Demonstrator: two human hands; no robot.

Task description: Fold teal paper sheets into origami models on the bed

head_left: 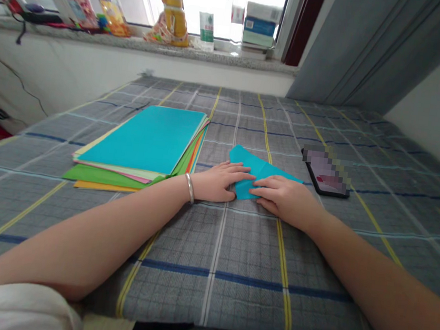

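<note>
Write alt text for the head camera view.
The left hand and right hand press a folded turquoise paper on a grey plaid cloth, with a stack of coloured paper to the left and a phone to the right.

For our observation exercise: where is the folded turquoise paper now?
In the head view, the folded turquoise paper lies on checked cloth under the left hand and right hand, between the coloured paper stack at left and a phone at right.
</note>
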